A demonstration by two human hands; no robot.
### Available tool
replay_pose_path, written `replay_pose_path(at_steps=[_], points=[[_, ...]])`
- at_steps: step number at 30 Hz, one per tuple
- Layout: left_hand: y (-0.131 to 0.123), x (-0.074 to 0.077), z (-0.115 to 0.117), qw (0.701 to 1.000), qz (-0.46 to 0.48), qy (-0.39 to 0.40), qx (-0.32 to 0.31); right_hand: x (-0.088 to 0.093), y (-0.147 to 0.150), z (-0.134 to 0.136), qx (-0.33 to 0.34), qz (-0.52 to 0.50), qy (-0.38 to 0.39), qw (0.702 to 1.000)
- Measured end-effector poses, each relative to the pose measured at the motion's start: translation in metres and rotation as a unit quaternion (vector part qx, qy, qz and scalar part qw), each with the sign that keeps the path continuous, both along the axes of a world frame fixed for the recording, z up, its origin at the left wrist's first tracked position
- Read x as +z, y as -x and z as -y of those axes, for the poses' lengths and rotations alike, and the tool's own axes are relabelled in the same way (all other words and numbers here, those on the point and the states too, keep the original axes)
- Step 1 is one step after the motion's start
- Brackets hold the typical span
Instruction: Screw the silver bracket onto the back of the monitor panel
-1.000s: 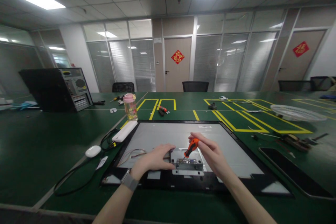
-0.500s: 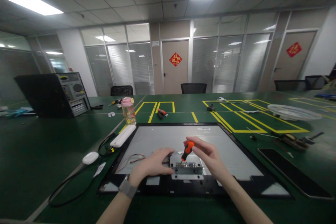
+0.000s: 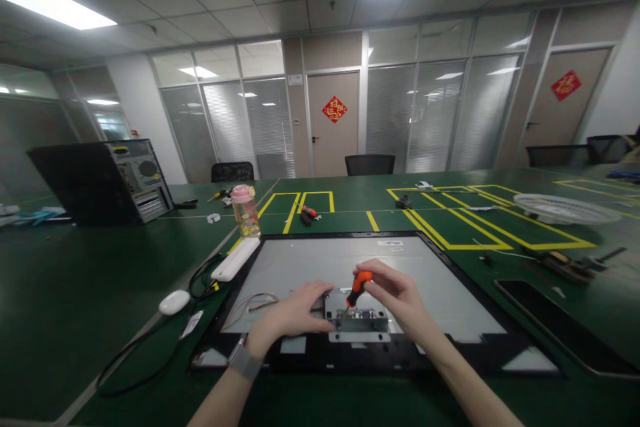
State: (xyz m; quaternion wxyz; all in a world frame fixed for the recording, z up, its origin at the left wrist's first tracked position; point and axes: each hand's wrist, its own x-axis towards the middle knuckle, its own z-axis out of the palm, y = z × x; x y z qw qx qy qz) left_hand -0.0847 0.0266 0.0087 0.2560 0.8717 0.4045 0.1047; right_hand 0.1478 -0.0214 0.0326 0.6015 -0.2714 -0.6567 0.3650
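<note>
A flat display panel [image 3: 280,260] with a black frame lies on the green table, its grey back facing up. On its near part sits a metal bracket [image 3: 361,325] with connector ports. My left hand [image 3: 299,310] holds the bracket's left end, the thumb at the near corner and the fingers at the far one. My right hand [image 3: 393,290] is closed around the orange and black handle of a screwdriver [image 3: 359,288]. The screwdriver leans, its tip down at the bracket's ports; the exact contact point is too small to make out. Thin wires [image 3: 250,307] lie left of my left hand.
Left of the panel are a white power strip [image 3: 235,260], a white computer mouse [image 3: 174,302], black cables and a pink-lidded bottle [image 3: 245,210]. A computer case [image 3: 100,180] stands far left. A black slab [image 3: 560,327] and a white ring-shaped part [image 3: 565,208] lie right.
The view has shifted slightly. My hands, the screwdriver and the bracket keep nearly the same places relative to each other.
</note>
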Motion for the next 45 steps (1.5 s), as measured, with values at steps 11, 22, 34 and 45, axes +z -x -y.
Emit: replay_pose_path(at_steps=[11,22,34,45], points=[[-0.0004,-0.0007,-0.0013,1.000,-0.005,-0.020,-0.007,-0.0014,-0.0025,0.0006,-0.015,-0.033,0.001,0.999],[-0.0018,0.0023,0.0014,1.000,-0.002,-0.015,-0.004,-0.0068,-0.0048,0.0006,-0.013,0.014,0.015,1.000],[-0.0003,0.0007,0.0011,1.000,-0.004,-0.014,-0.004,-0.0074,-0.0031,-0.0008,-0.105,0.027,0.007,0.994],[0.0000,-0.0009,0.0002,1.000,0.002,-0.014,-0.004,-0.0054,-0.0030,-0.0022,-0.114,0.014,0.019,0.993]])
